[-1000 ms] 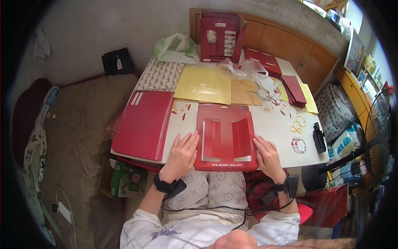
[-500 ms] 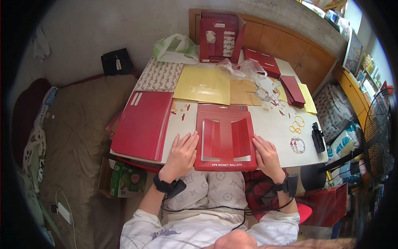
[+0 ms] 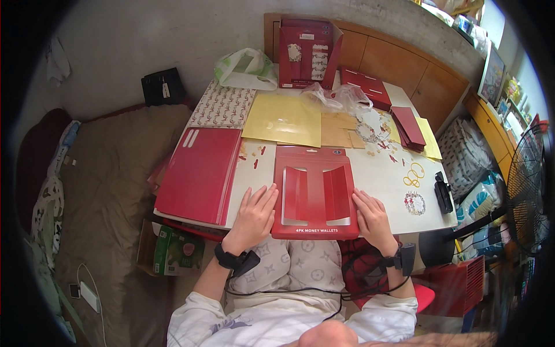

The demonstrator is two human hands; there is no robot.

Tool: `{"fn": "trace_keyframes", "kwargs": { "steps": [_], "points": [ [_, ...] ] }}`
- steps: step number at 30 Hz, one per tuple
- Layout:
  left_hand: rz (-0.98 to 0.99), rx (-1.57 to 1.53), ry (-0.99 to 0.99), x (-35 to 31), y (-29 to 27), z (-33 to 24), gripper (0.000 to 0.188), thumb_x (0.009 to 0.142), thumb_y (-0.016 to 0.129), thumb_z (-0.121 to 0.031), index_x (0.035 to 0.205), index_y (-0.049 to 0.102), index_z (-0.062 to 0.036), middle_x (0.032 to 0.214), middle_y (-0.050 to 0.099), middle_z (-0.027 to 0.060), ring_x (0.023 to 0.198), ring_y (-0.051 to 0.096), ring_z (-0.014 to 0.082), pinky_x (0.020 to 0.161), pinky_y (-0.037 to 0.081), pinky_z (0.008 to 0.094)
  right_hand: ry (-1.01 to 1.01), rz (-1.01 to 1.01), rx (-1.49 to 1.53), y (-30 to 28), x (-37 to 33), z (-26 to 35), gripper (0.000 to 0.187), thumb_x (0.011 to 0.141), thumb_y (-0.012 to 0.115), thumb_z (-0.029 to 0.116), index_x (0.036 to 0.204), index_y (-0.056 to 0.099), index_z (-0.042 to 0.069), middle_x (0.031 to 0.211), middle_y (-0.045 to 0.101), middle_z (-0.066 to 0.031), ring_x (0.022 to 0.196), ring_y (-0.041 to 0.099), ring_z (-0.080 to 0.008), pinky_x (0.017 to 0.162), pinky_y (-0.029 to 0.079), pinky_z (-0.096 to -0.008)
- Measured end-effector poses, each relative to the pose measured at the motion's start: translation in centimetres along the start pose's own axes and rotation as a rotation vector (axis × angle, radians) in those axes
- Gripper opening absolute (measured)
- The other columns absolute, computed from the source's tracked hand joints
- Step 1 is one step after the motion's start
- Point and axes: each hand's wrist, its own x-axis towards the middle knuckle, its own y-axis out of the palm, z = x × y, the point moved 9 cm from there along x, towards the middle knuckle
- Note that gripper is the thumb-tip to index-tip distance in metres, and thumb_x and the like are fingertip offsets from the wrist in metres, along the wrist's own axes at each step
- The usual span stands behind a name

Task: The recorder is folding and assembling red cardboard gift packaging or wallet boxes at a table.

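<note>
A flat red cardboard tray [image 3: 315,194] with two raised flaps lies at the near edge of the white table [image 3: 381,176], right in front of me. My left hand [image 3: 254,217] rests flat on the table against the tray's left side, fingers spread. My right hand [image 3: 373,217] lies flat against its right side. Neither hand grips anything. Both wrists wear black bands with a cable running between them.
A large red folder [image 3: 199,173] lies at the left, a yellow sheet [image 3: 283,118] and brown card behind the tray. An upright red box [image 3: 306,52], plastic bags, small red packs, gold rings [image 3: 413,173] and a black device [image 3: 444,194] are at the right. A fan [image 3: 529,191] stands to the right.
</note>
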Motion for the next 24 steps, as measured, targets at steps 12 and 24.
{"fn": "trace_keyframes", "kwargs": {
  "steps": [12,24],
  "points": [
    [0.009,-0.029,-0.009,-0.01,0.1,0.12,0.054,0.091,0.049,-0.01,0.142,0.043,0.0062,0.148,0.044,0.0217,0.14,0.039,0.0348,0.118,0.023,0.0528,-0.009,-0.001,-0.013,0.09,0.04,0.14,0.047,0.09,0.054,0.006,0.137,0.052,0.001,0.144,0.052,-0.0132,0.133,0.048,-0.0314,0.11,0.035,-0.0449],
    [-0.017,0.003,-0.002,-0.11,-0.17,0.24,0.053,0.091,0.051,-0.011,0.14,0.045,0.0071,0.147,0.046,0.0217,0.137,0.045,0.0313,0.115,0.027,0.0548,-0.01,0.021,-0.042,0.32,0.19,0.43,0.05,0.089,0.054,0.007,0.138,0.051,0.001,0.146,0.05,-0.0132,0.134,0.047,-0.031,0.111,0.035,-0.0449]
  ]
}}
